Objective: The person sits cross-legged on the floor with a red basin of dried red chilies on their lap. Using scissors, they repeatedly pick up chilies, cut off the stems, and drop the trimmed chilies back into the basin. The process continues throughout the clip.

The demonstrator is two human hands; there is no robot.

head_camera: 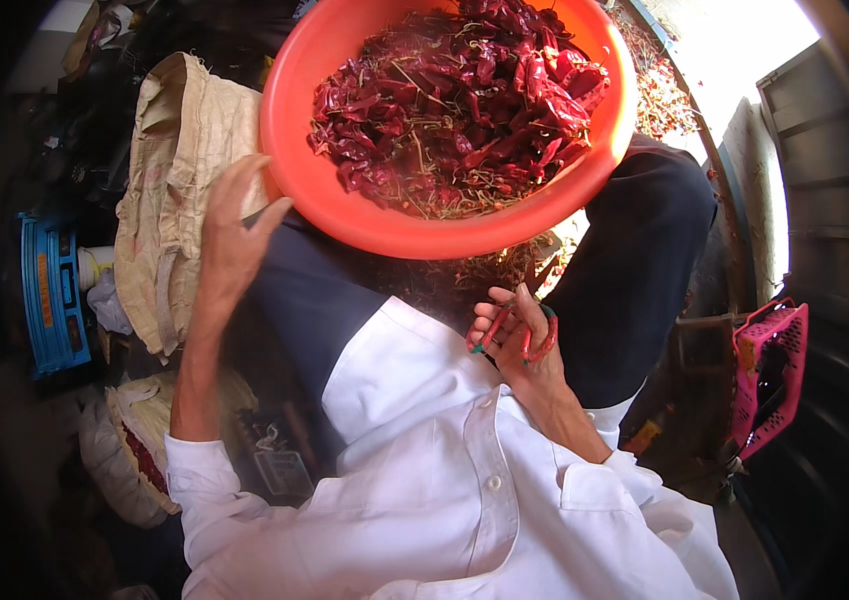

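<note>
My left hand [233,221] is at the left side of an orange plastic basin [394,244], its thumb and fingers spread, fingertips at the outer rim. Whether it bears any of the basin's weight I cannot tell. Dried red chili peppers [462,105] with thin stalks fill much of the basin, which rests over my knees. Below the near rim, my right hand [522,330] holds scissors [552,334] with red-wrapped, green-marked handles. Their dark blades point up and away from me, and are partly lost against the dark background.
A woven sack [176,202] stands left of the basin, near a blue plastic crate [53,292]. Another sack [139,450] with red contents sits lower left. On the right are a pink plastic basket [769,375] and a metal door [829,150]. Chili scraps [661,97] litter the floor.
</note>
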